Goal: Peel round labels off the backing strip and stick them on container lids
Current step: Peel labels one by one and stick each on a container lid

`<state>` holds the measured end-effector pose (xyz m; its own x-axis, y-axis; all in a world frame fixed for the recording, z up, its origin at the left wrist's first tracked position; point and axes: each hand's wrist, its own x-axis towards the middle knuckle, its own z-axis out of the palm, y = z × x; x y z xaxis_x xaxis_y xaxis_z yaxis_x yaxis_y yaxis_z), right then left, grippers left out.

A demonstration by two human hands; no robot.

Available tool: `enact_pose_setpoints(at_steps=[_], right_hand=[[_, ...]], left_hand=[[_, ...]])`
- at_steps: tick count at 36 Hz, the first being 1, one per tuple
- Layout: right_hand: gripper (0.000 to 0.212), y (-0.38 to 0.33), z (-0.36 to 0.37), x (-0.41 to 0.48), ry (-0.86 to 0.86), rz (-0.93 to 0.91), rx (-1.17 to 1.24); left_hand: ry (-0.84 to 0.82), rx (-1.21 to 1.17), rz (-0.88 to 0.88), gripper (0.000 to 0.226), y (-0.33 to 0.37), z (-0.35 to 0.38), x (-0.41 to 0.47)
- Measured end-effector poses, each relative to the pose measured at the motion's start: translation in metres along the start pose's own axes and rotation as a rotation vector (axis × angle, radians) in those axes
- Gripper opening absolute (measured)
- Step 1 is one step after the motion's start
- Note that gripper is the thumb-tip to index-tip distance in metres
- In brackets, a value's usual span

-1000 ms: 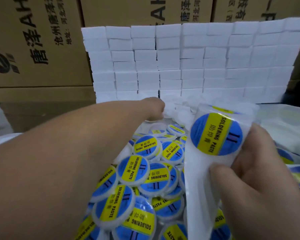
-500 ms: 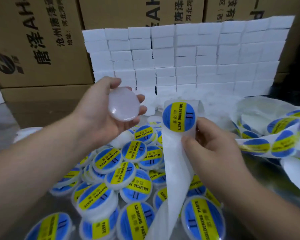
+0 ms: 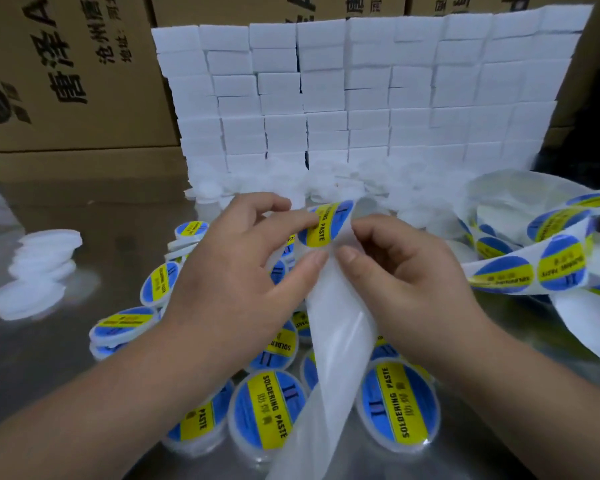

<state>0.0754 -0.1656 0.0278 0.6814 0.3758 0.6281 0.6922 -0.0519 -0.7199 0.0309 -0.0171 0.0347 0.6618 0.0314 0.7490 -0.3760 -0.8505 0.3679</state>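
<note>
A round blue and yellow "SOLDERING PASTE" label (image 3: 326,221) sits at the bend of the white backing strip (image 3: 336,341), which hangs down the middle toward me. My left hand (image 3: 243,271) pinches the label's left edge between forefinger and thumb. My right hand (image 3: 406,271) pinches the strip just right of and below the label. The blank lid seen earlier is hidden, so I cannot tell whether my left hand still holds it. Several labelled lids (image 3: 271,410) lie in a heap under both hands.
The strip with more labels (image 3: 534,265) curls across the right side of the shiny table. Blank white lids lie at the left (image 3: 45,258) and at the back (image 3: 291,181). A wall of white blocks (image 3: 361,91) and cardboard boxes (image 3: 66,81) stand behind.
My left hand fetched a blank lid from the back pile, then came across to the strip and took the label's edge. My right hand kept hold of the strip and folded it at the label.
</note>
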Motion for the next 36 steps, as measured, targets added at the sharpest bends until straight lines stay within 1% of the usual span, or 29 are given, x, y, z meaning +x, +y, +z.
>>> enact_pose_setpoints(at_steps=[3, 8, 11, 13, 17, 22, 24, 27, 29, 31, 34, 36], right_hand=[[0.019, 0.001, 0.001, 0.0, -0.051, -0.107, -0.064], [0.021, 0.001, 0.001, 0.0, -0.102, -0.214, -0.162], [0.026, 0.001, 0.002, 0.001, -0.121, -0.235, -0.175], [0.027, 0.002, 0.002, 0.0, -0.128, -0.234, -0.181], [0.016, 0.005, 0.002, -0.001, -0.148, -0.206, -0.194], [0.017, 0.005, 0.001, -0.001, -0.17, -0.195, -0.189], [0.017, 0.006, 0.001, -0.001, -0.154, -0.19, -0.191], [0.014, 0.007, 0.001, -0.001, -0.124, -0.136, -0.168], [0.015, 0.007, 0.001, -0.001, -0.117, -0.109, -0.177], [0.018, 0.006, 0.001, -0.002, -0.095, -0.08, -0.152], [0.039, 0.007, 0.0, -0.002, -0.048, -0.026, -0.062], [0.055, 0.007, -0.001, -0.001, 0.016, -0.056, -0.083]], left_hand=[[0.009, 0.062, 0.03, 0.039, 0.005, -0.004, -0.002], [-0.012, 0.121, 0.027, 0.037, 0.008, -0.009, -0.006], [-0.024, 0.12, 0.01, 0.037, 0.005, -0.011, -0.006], [-0.037, 0.149, 0.029, 0.036, 0.004, -0.012, -0.006], [-0.058, 0.223, 0.096, 0.035, 0.004, -0.011, -0.008], [-0.081, 0.201, 0.085, 0.037, 0.0, -0.011, -0.008], [-0.087, 0.141, 0.035, 0.036, -0.002, -0.011, -0.008], [-0.062, -0.08, -0.122, 0.01, -0.005, -0.013, -0.005], [0.024, -0.176, -0.232, 0.018, -0.008, -0.014, -0.001], [0.102, -0.235, -0.355, 0.016, -0.013, -0.016, 0.003], [0.163, -0.249, -0.434, 0.016, -0.022, -0.016, 0.006], [0.198, -0.24, -0.442, 0.019, -0.025, -0.017, 0.007]])
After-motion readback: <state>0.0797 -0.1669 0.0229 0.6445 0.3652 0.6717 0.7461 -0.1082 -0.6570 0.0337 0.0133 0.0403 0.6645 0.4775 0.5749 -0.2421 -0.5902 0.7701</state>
